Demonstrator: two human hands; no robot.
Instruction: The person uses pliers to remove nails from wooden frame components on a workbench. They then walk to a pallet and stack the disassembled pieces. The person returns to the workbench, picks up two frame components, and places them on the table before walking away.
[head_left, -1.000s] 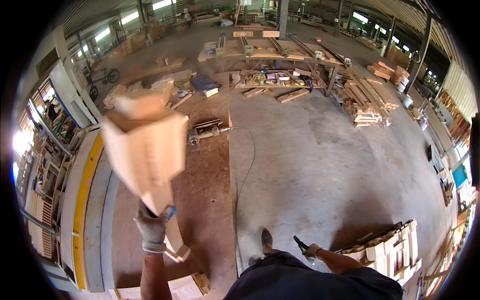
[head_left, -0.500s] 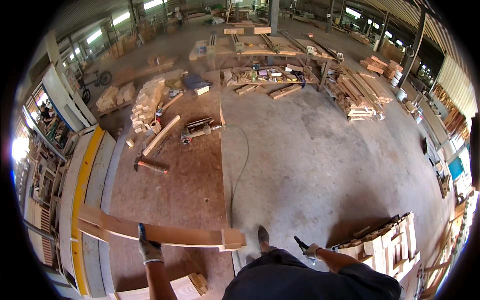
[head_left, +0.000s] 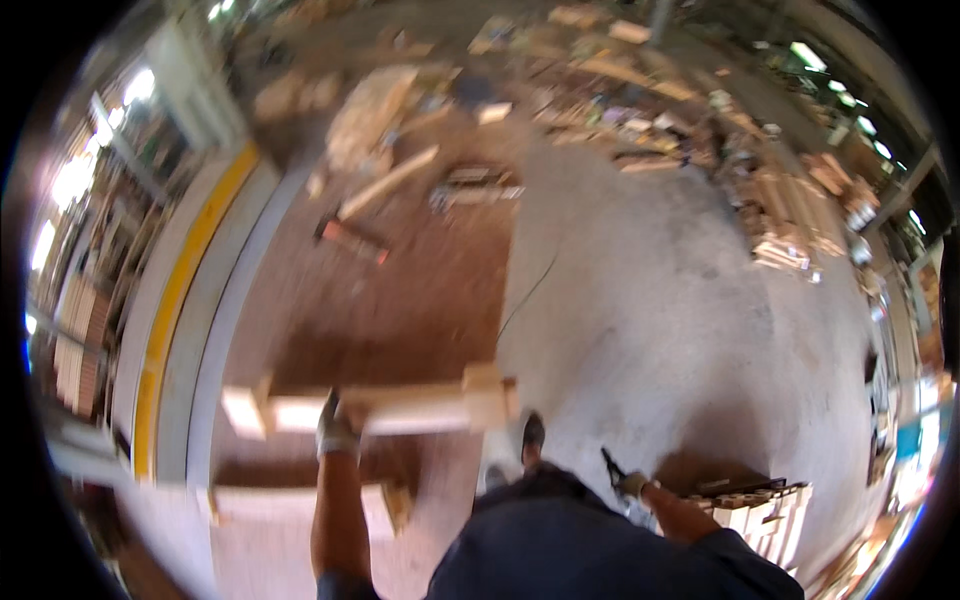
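My left hand [head_left: 338,434], in a pale glove with dark fingertips, grips a long wooden beam [head_left: 415,412] by its middle. The beam has a thicker block at each end and lies crosswise above the brown floor sheet. Held low beside my right leg is my right hand [head_left: 632,486], also gloved. A dark, narrow tool [head_left: 611,466] sticks out ahead of its fingers; blur hides its exact kind. Closer to me, under my left forearm, a similar wooden piece [head_left: 290,508] rests on the sheet.
A hammer [head_left: 352,240], a loose wooden bar [head_left: 390,182] and a power tool [head_left: 475,190] lie farther off on the sheet [head_left: 420,300]. Stacked wood pieces [head_left: 765,518] stand at my right. A yellow-striped ledge [head_left: 185,285] runs along the left; a thin hose [head_left: 530,295] crosses the concrete.
The view has tilted and swung, blurring the scene. My left hand has shifted the beam rightward, away from the yellow-striped ledge. My right hand still holds the dark tool.
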